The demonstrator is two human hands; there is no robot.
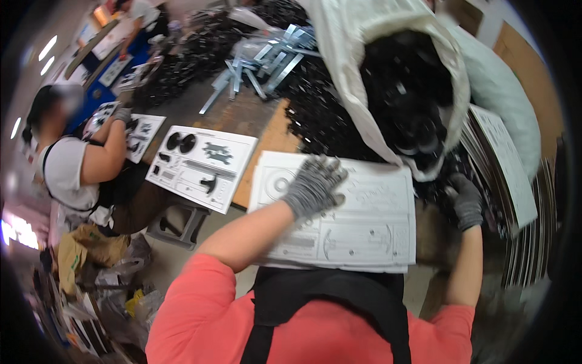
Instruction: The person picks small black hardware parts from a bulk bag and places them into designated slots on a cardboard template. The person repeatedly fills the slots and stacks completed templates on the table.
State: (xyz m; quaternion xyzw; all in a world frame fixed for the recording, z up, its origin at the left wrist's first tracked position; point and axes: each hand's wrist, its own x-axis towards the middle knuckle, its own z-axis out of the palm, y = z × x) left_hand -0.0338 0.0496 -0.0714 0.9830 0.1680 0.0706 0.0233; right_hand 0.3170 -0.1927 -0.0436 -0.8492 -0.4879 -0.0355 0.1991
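Note:
My left hand (315,185), in a grey knit glove, lies with fingers spread on a stack of white printed cards (376,239) in front of me. Line drawings of parts cover the top card. To the right, my right hand (465,203), gloved the same way, is bent with its fingers curled among dark pieces (433,191) beside the sack's mouth. What its fingers hold is hidden. Just beyond the cards, a big white woven sack (354,91) gapes open, full of shiny black parts (406,91).
Left of the stack lies a card with black parts on it (203,167). Beyond are loose black pieces (321,121) and silvery metal strips (273,64). More cards (500,164) stand at the right. A gloved co-worker (79,158) sits at left; another person (142,21) is farther back.

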